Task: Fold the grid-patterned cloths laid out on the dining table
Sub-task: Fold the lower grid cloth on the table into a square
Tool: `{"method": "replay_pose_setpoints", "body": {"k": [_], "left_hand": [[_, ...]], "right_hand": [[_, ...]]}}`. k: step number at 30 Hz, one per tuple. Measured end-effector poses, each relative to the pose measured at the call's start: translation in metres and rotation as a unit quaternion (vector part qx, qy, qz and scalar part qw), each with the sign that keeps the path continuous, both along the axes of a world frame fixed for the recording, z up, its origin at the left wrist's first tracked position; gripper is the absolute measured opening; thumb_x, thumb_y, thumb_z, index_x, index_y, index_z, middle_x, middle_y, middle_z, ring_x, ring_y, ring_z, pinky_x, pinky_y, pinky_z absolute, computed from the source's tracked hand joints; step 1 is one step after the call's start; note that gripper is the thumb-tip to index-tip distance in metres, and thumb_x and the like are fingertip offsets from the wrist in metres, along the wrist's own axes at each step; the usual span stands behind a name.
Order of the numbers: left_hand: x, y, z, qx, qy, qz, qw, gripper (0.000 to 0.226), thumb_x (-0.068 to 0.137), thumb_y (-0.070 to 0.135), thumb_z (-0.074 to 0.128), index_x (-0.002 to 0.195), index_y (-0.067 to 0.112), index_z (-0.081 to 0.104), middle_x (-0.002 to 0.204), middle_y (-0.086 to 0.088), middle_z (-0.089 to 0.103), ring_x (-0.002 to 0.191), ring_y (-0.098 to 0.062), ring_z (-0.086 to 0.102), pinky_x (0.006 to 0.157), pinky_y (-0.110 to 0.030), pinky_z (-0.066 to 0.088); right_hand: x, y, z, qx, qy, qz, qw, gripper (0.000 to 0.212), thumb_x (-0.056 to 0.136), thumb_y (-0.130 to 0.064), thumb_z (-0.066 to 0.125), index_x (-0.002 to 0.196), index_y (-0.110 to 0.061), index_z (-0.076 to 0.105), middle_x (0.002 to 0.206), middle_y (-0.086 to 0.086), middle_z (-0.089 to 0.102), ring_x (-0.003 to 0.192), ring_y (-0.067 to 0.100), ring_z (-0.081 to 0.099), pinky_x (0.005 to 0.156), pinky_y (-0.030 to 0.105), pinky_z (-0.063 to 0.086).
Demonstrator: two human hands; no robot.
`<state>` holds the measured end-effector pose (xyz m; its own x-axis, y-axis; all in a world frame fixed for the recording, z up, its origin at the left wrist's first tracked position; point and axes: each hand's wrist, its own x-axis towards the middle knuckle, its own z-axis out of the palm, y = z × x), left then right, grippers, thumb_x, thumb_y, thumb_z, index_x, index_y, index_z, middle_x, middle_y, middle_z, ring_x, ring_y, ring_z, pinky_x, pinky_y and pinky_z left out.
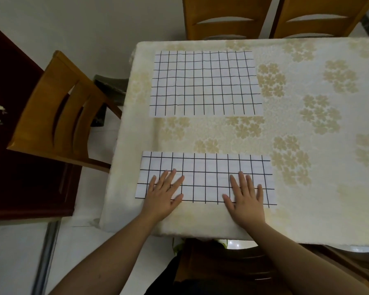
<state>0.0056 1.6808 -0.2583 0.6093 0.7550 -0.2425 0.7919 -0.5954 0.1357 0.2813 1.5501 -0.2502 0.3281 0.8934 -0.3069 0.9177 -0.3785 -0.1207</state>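
Both your hands lie flat, fingers straight and spread, on the near cloth (205, 177), a narrow grid strip lying across the table (307, 220) close to its near edge. Your left hand (163, 193) presses near the strip's left end, its palm over the cloth's near edge; your right hand (246, 199) presses toward the right end, its heel likewise off the cloth on the tablecloth. The far cloth (205, 83) lies open and flat, taller than the strip, near the table's far left corner, well apart from the strip with bare flowered tablecloth between them. The table's right part is bare tablecloth. A chair (58, 116) stands just beside the left edge, and two more chairs (228, 15) at the far edge.
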Motion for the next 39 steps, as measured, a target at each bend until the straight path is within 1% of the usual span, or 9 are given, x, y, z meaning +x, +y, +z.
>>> {"method": "replay_pose_setpoints", "body": {"k": [8, 15, 18, 21, 25, 30, 34, 37, 39], "left_hand": [[-0.014, 0.011, 0.002, -0.002, 0.003, 0.015, 1.0, 0.06, 0.094, 0.066, 0.004, 0.15, 0.046, -0.007, 0.161, 0.01, -0.009, 0.148, -0.013, -0.013, 0.118, -0.044, -0.002], [-0.025, 0.017, 0.001, -0.021, -0.016, 0.056, 0.998, 0.063, 0.094, 0.064, 0.003, 0.152, 0.04, 0.003, 0.161, 0.01, -0.01, 0.147, -0.012, -0.015, 0.119, -0.038, -0.005], [-0.027, 0.015, 0.006, -0.033, -0.032, 0.104, 0.994, 0.063, 0.094, 0.058, 0.005, 0.153, 0.037, 0.008, 0.161, 0.007, -0.008, 0.148, -0.011, -0.011, 0.121, -0.041, 0.0], [-0.032, 0.014, 0.014, -0.002, -0.072, 0.134, 0.988, 0.06, 0.095, 0.048, 0.018, 0.15, 0.026, 0.028, 0.16, -0.003, 0.018, 0.147, -0.018, 0.013, 0.119, -0.042, 0.014], [-0.031, 0.012, 0.019, 0.014, -0.13, 0.118, 0.984, 0.054, 0.093, 0.039, 0.029, 0.139, 0.019, 0.048, 0.149, -0.007, 0.041, 0.139, -0.024, 0.034, 0.111, -0.043, 0.032], [-0.011, 0.015, 0.028, 0.008, -0.179, 0.06, 0.982, 0.044, 0.091, 0.027, 0.037, 0.125, 0.015, 0.061, 0.131, -0.007, 0.057, 0.124, -0.024, 0.048, 0.101, -0.044, 0.042], [0.021, 0.033, 0.035, -0.016, -0.181, 0.001, 0.983, 0.033, 0.092, 0.019, 0.046, 0.119, 0.014, 0.064, 0.117, -0.004, 0.062, 0.11, -0.023, 0.055, 0.092, -0.042, 0.047], [0.05, 0.051, 0.042, -0.044, -0.171, -0.025, 0.984, 0.032, 0.092, 0.011, 0.055, 0.123, 0.013, 0.063, 0.118, -0.008, 0.063, 0.109, -0.029, 0.058, 0.093, -0.039, 0.045], [0.069, 0.063, 0.047, -0.065, -0.152, -0.038, 0.986, 0.036, 0.094, 0.013, 0.054, 0.13, 0.013, 0.058, 0.125, -0.009, 0.058, 0.114, -0.031, 0.055, 0.097, -0.041, 0.044]], "right_hand": [[0.013, -0.008, 0.006, -0.011, -0.006, -0.063, 0.998, 0.068, 0.092, -0.066, 0.003, 0.152, -0.037, -0.009, 0.159, -0.004, -0.02, 0.146, 0.018, -0.021, 0.117, 0.048, -0.01], [0.018, -0.007, 0.005, -0.016, 0.021, -0.062, 0.998, 0.068, 0.088, -0.066, -0.004, 0.15, -0.039, -0.016, 0.157, -0.006, -0.026, 0.143, 0.014, -0.027, 0.118, 0.044, -0.013], [0.018, -0.007, 0.006, 0.002, 0.026, -0.055, 0.998, 0.069, 0.091, -0.063, 0.002, 0.153, -0.033, -0.004, 0.161, -0.002, -0.016, 0.146, 0.016, -0.02, 0.117, 0.042, -0.013], [0.012, -0.009, 0.01, 0.063, 0.043, -0.045, 0.996, 0.067, 0.095, -0.057, 0.013, 0.153, -0.025, 0.022, 0.162, 0.001, 0.01, 0.149, 0.018, -0.002, 0.117, 0.038, -0.012], [-0.013, -0.008, 0.016, 0.159, 0.062, -0.006, 0.985, 0.049, 0.095, -0.045, 0.037, 0.136, -0.022, 0.05, 0.148, 0.002, 0.042, 0.141, 0.022, 0.028, 0.115, 0.041, 0.011], [-0.046, -0.006, 0.026, 0.22, 0.157, -0.014, 0.963, 0.036, 0.088, -0.035, 0.044, 0.109, -0.018, 0.067, 0.11, 0.0, 0.064, 0.103, 0.023, 0.058, 0.087, 0.034, 0.041], [-0.071, -0.007, 0.037, 0.14, 0.276, -0.094, 0.946, 0.02, 0.093, -0.028, 0.053, 0.101, -0.018, 0.068, 0.095, -0.003, 0.064, 0.088, 0.014, 0.058, 0.076, 0.023, 0.042], [-0.083, -0.005, 0.046, 0.073, 0.336, -0.2, 0.917, 0.018, 0.095, -0.03, 0.054, 0.094, -0.02, 0.069, 0.085, -0.004, 0.068, 0.078, 0.011, 0.062, 0.073, 0.029, 0.051], [-0.09, -0.001, 0.045, 0.037, 0.399, -0.309, 0.862, 0.021, 0.094, -0.026, 0.055, 0.087, -0.013, 0.07, 0.077, 0.001, 0.071, 0.068, 0.015, 0.065, 0.067, 0.033, 0.055]]}}
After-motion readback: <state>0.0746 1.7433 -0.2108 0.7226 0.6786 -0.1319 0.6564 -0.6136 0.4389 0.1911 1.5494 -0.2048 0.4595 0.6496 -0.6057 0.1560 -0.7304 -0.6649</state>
